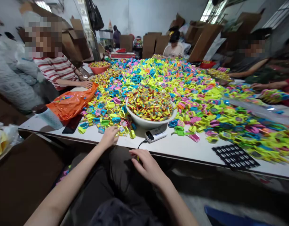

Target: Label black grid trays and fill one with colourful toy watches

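Toy watches, long axes every way, beside left hand, fingers curled; right hand loosely bent; grips unclear.

1. A bare strip of worktop is running through the lower middle, leaving passage between the white device and the black perforated sheet.
2. The device and its cable are standing before the white bowl at centre.
3. Watch-like plastic pieces are crowding both sides of the bowl.
4. A cup, dark phone and orange bag are obstructing the left.
5. A gap is separating left hand from right hand.
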